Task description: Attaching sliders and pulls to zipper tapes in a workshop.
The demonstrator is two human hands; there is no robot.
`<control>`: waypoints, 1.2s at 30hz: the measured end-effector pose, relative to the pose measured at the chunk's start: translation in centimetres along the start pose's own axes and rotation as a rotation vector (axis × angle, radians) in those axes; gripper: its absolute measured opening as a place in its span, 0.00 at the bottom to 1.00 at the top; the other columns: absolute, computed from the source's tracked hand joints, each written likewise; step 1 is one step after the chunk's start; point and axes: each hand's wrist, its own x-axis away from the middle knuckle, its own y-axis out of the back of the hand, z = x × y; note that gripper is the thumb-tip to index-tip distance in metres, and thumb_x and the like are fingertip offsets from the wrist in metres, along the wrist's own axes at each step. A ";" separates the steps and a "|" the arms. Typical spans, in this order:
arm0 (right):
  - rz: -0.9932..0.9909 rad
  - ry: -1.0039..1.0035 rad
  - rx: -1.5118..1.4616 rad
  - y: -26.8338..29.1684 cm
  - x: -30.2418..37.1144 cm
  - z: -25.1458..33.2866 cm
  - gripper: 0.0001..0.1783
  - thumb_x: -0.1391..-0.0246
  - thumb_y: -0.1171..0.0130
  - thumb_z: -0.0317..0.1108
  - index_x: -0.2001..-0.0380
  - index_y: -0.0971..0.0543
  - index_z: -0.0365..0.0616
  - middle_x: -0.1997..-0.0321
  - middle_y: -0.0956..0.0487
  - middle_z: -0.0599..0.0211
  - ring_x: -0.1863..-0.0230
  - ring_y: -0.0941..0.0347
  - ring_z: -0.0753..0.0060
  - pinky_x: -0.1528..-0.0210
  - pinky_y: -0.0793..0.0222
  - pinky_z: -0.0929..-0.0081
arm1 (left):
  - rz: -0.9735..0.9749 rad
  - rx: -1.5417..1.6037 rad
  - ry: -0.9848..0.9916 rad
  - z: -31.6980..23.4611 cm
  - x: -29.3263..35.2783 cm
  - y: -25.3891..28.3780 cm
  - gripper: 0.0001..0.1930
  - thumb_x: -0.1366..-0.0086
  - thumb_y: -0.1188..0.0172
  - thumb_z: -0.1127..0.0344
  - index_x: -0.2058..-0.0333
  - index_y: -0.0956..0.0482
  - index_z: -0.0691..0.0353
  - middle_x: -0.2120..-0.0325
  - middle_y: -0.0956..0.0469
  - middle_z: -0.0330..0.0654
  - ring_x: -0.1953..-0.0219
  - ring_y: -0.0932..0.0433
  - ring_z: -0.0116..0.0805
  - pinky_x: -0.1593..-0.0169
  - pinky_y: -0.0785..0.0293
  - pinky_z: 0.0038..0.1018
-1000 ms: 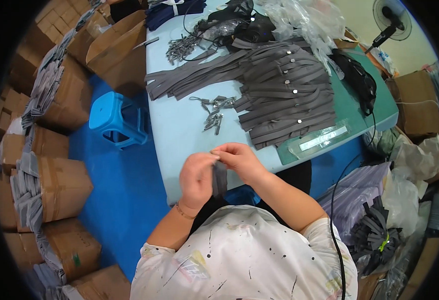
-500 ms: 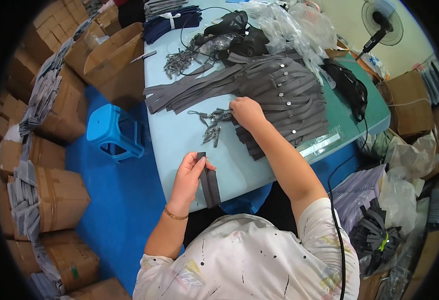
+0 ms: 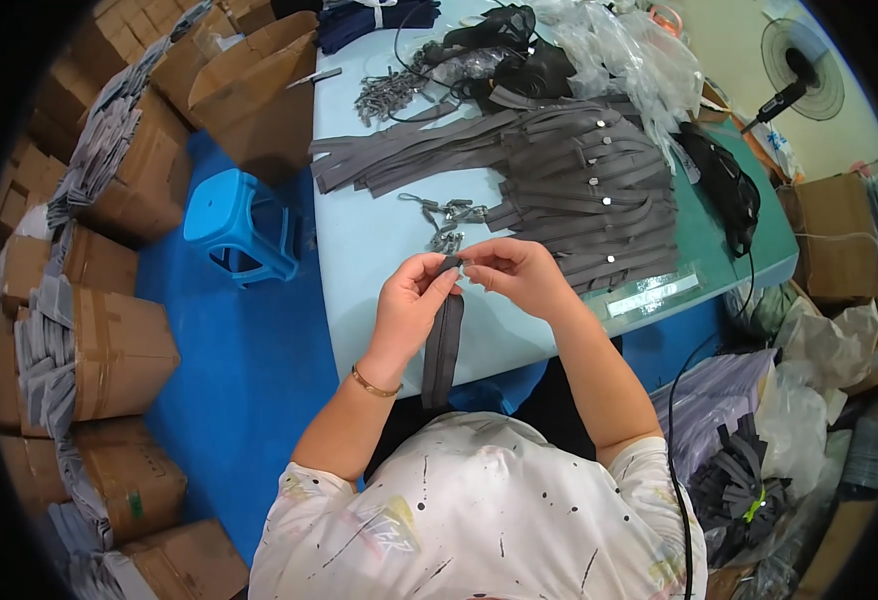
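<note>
My left hand pinches the top end of a dark grey zipper strip, which hangs down over the near table edge. My right hand meets it there, thumb and fingers closed on a small zipper slider, mostly hidden by the fingertips. Just beyond my hands, a small heap of grey zipper sliders with pulls lies on the table. Behind and to the right spreads a layered pile of dark grey zipper strips with shiny round bits on it. Longer strips stretch leftward from that pile.
On the light blue table, a larger slider heap, black bags and clear plastic lie farther back. A blue stool and stacked cartons stand left. At right are a fan and a black cable.
My right hand has drawn back from the slider heap to the strip's end, beside my left hand. My left hand has risen slightly with the strip. The view has shifted a little.
</note>
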 end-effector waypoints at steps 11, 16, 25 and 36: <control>-0.013 0.287 0.212 0.8 0.9 -0.5 0.11 0.50 0.42 0.26 0.61 0.20 0.48 0.74 0.27 0.70 0.72 0.32 0.79 0.70 0.35 0.82 | -0.024 -0.145 -0.004 0.8 0.5 -0.2 0.07 0.42 0.42 0.73 0.64 0.24 0.67 0.73 0.24 0.36 0.73 0.28 0.21 0.68 0.31 0.16; 0.036 0.309 0.360 1.1 0.8 0.2 0.11 0.49 0.43 0.27 0.61 0.20 0.49 0.75 0.27 0.70 0.73 0.33 0.74 0.72 0.37 0.78 | -0.012 -0.203 -0.050 0.9 0.5 0.1 0.07 0.42 0.41 0.73 0.64 0.24 0.67 0.73 0.24 0.36 0.74 0.28 0.20 0.69 0.32 0.15; -0.119 0.280 0.208 -0.7 0.8 -0.7 0.21 0.46 0.46 0.28 0.47 0.30 0.50 0.69 0.27 0.70 0.67 0.31 0.79 0.67 0.33 0.80 | -0.031 0.254 0.112 0.7 0.0 0.2 0.07 0.39 0.44 0.71 0.63 0.27 0.65 0.72 0.24 0.39 0.69 0.25 0.26 0.64 0.28 0.19; -0.178 -0.212 -0.509 -3.3 0.3 -4.1 0.17 0.48 0.42 0.34 0.55 0.27 0.41 0.66 0.25 0.73 0.67 0.30 0.83 0.65 0.31 0.84 | -0.036 0.379 0.011 0.7 -0.4 0.5 0.08 0.38 0.47 0.73 0.59 0.29 0.64 0.67 0.26 0.39 0.64 0.28 0.25 0.59 0.29 0.21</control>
